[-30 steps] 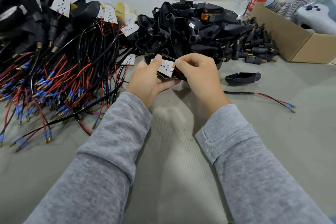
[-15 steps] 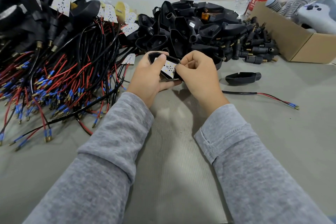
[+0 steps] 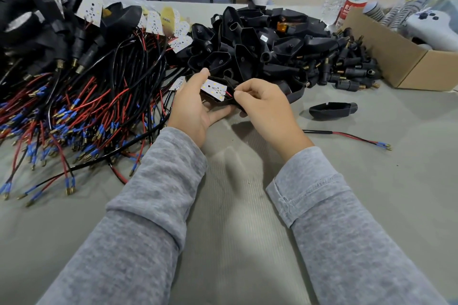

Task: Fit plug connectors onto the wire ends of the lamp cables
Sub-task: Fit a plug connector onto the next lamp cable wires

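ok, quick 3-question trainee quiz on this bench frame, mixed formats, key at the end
1. True or false: the LED board lies flat on the table, untouched.
2. The lone black housing lies to which side of the right hand? A) the person's left B) the person's right C) under it
3. Fill in: the loose cable ends in ___ sleeves.

Key: 1 false, the left hand holds it; 2 B; 3 blue.

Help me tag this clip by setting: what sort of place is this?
Probably a small assembly workshop for lamps. A big heap of black lamp housings and a mass of red and black cables cover the table, while both hands hold an LED board.
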A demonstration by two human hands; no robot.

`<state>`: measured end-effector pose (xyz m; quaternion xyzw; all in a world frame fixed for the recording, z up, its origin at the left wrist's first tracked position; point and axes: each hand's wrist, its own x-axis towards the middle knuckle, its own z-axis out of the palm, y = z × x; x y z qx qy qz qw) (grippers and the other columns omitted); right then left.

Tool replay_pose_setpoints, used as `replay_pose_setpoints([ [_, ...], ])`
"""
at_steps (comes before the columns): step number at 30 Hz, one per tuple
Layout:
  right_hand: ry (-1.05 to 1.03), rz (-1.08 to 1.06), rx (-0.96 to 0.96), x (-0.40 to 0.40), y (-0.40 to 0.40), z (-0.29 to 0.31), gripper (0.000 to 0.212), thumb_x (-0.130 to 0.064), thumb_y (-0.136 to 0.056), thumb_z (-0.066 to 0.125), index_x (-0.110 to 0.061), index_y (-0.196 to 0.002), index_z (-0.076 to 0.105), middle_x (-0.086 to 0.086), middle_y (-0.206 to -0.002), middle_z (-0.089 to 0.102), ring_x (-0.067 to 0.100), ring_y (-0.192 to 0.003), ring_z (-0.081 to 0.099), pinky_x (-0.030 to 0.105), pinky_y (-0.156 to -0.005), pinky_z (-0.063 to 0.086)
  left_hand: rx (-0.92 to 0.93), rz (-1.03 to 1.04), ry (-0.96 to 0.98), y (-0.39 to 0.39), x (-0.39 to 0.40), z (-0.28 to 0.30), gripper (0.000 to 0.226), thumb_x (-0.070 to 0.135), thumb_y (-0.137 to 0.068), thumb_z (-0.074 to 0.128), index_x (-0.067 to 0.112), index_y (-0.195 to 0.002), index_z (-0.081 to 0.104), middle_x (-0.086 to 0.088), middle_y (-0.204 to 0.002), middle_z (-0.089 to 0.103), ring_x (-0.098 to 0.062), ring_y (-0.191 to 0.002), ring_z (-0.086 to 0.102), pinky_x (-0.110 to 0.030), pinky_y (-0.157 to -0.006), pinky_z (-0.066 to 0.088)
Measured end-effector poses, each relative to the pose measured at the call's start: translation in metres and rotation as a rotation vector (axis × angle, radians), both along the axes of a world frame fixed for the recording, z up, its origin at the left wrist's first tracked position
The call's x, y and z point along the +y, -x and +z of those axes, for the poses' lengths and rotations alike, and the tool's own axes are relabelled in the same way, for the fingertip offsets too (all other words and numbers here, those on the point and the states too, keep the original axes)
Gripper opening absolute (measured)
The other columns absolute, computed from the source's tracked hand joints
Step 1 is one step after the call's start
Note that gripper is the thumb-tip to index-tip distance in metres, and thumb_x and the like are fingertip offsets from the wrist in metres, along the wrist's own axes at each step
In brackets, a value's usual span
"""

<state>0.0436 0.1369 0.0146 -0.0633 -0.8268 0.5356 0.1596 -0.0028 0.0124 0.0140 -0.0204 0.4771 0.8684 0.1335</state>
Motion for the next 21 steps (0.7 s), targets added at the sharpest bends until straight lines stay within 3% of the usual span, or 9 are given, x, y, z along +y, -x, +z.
replay_pose_setpoints([
  [4,-0.045,0.009,-0.033,-0.003,0.000,0.000,0.014,-0.023,-0.092,0.057,-0.024,-0.083,0.067,-0.008,-0.075,0.066,0.014,-0.075,0.063,0.037,-0.078,0.054,-0.012,0.049,0.024,0.000,0.000,-0.002,0.037,0.023,-0.098,0.053,0.001,-0.127,0.051,-0.020,-0.114,0.066,-0.025,-0.083,0.070,-0.039,-0.066,0.059],
  [6,-0.085,0.023,-0.064,-0.005,-0.002,0.002,0.018,-0.024,-0.094,0.055,-0.023,-0.082,0.069,-0.010,-0.069,0.063,0.010,-0.071,0.058,0.032,-0.072,0.047,0.004,0.067,0.054,0.000,-0.001,-0.004,0.039,0.023,-0.099,0.053,0.001,-0.131,0.050,-0.021,-0.120,0.065,-0.026,-0.083,0.071,-0.042,-0.072,0.059],
  [9,-0.129,0.048,-0.127,-0.007,-0.005,0.011,0.022,-0.025,-0.094,0.053,-0.018,-0.083,0.071,-0.001,-0.073,0.067,0.016,-0.073,0.059,0.037,-0.075,0.051,0.025,0.088,0.076,0.001,-0.002,-0.006,0.028,0.024,-0.099,0.054,0.006,-0.121,0.054,-0.017,-0.109,0.069,-0.024,-0.080,0.072,-0.039,-0.069,0.059],
  [12,-0.231,0.092,-0.194,-0.005,-0.011,0.022,0.015,-0.025,-0.093,0.058,-0.020,-0.087,0.071,-0.002,-0.073,0.066,0.012,-0.068,0.056,0.030,-0.068,0.046,0.047,0.088,0.084,-0.002,-0.001,-0.006,0.013,0.023,-0.100,0.052,0.012,-0.105,0.056,-0.015,-0.095,0.070,-0.024,-0.071,0.071,-0.037,-0.059,0.057],
  [14,-0.292,0.168,-0.271,-0.002,-0.016,0.031,0.009,-0.020,-0.091,0.063,-0.019,-0.093,0.071,-0.001,-0.072,0.066,0.010,-0.062,0.053,0.030,-0.063,0.044,0.026,0.084,0.071,-0.004,-0.001,-0.003,0.014,0.022,-0.100,0.051,0.010,-0.107,0.055,-0.015,-0.087,0.070,-0.026,-0.061,0.069,-0.032,-0.049,0.054],
  [16,-0.432,0.203,-0.338,0.000,-0.019,0.040,0.011,-0.017,-0.089,0.065,-0.011,-0.094,0.072,0.012,-0.079,0.071,0.019,-0.063,0.058,0.038,-0.069,0.051,-0.009,0.064,0.061,-0.007,-0.003,0.002,0.020,0.023,-0.099,0.052,0.010,-0.114,0.054,-0.011,-0.079,0.073,-0.024,-0.054,0.067,-0.027,-0.044,0.048],
  [18,-0.520,0.213,-0.376,-0.003,-0.020,0.051,0.015,-0.019,-0.089,0.066,-0.006,-0.092,0.074,0.016,-0.086,0.073,0.025,-0.070,0.065,0.041,-0.078,0.055,-0.035,0.044,0.056,-0.009,-0.006,0.009,0.020,0.028,-0.097,0.054,0.014,-0.112,0.056,-0.009,-0.080,0.074,-0.022,-0.054,0.065,-0.024,-0.042,0.045],
  [21,-0.421,0.231,-0.324,-0.016,-0.019,0.065,0.019,-0.016,-0.089,0.069,0.003,-0.087,0.071,0.016,-0.079,0.073,0.019,-0.060,0.065,0.035,-0.070,0.059,-0.014,0.026,-0.034,-0.009,-0.019,0.027,0.023,0.037,-0.097,0.054,0.017,-0.106,0.059,-0.009,-0.091,0.070,-0.021,-0.066,0.064,-0.025,-0.051,0.047],
])
